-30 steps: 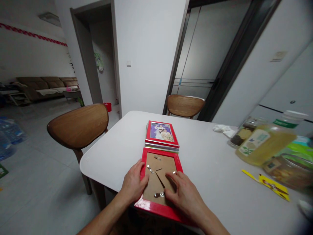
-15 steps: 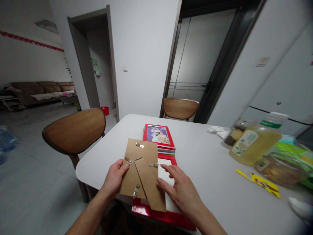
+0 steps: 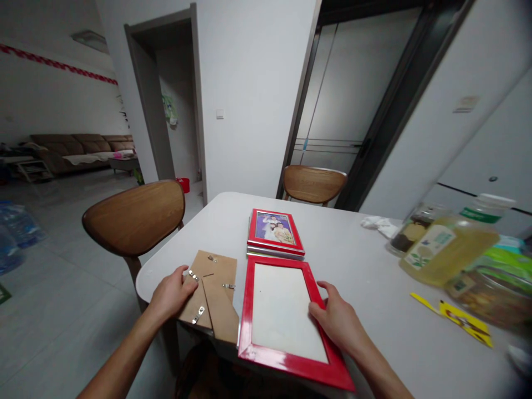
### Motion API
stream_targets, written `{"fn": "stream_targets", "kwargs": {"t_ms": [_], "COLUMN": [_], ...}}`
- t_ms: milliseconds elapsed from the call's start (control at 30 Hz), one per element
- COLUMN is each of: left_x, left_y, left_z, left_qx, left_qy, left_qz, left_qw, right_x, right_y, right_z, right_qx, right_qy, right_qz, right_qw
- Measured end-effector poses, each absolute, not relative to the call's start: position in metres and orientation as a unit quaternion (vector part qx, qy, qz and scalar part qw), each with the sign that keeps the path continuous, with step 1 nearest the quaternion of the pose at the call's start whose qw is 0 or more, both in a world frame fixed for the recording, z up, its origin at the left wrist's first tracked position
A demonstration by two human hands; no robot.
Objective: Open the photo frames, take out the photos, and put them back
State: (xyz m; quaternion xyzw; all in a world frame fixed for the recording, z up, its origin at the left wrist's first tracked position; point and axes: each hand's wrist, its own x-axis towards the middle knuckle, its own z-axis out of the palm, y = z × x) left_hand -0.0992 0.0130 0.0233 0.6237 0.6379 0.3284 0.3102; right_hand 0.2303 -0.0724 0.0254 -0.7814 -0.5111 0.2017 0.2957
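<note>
My left hand (image 3: 173, 293) grips the left edge of a brown frame backing board (image 3: 222, 313), thumb on top. The board has metal clips and a fold-out stand flap, and lies at the table's near left edge. Beside it on the right is a red picture frame (image 3: 247, 310), with a plain white sheet (image 3: 285, 310) filling its opening. My right hand (image 3: 338, 318) is closed on the frame's right side, thumb over the inner edge, other fingers partly hidden. Just beyond stands a stack of frames, its top red-bordered framed photo (image 3: 276, 228) face up.
On the white table (image 3: 374, 327), to the right, are a large bottle of yellow liquid (image 3: 451, 246), a glass jar (image 3: 415, 227), a clear food container (image 3: 486, 293), a yellow packet (image 3: 465, 324) and crumpled tissue (image 3: 379, 224). Wooden chairs (image 3: 137, 219) stand at the left and far sides.
The backing board has moved left off the red frame, in my left hand. My right hand has gone from beside the board's clip to the frame's right side. The white sheet is uncovered.
</note>
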Motion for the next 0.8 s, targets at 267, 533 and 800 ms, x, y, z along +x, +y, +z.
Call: {"fn": "stream_targets", "kwargs": {"t_ms": [267,533,800], "left_x": [-0.010,0.069,0.003], "left_y": [-0.052,-0.096,-0.061], "left_z": [0.045,0.063,0.059], "left_qx": [0.809,0.882,0.750], "left_qy": [0.465,0.260,0.456], "left_qz": [0.289,0.342,0.446], "left_qw": [0.215,0.193,0.173], "right_x": [0.220,0.219,0.258], "right_y": [-0.097,-0.102,-0.095], "right_z": [0.053,0.061,0.037], "right_qx": [-0.524,-0.543,-0.681], "right_qy": [-0.265,-0.304,-0.357], "right_qz": [0.586,0.535,0.417], "right_qw": [0.558,0.572,0.485]}}
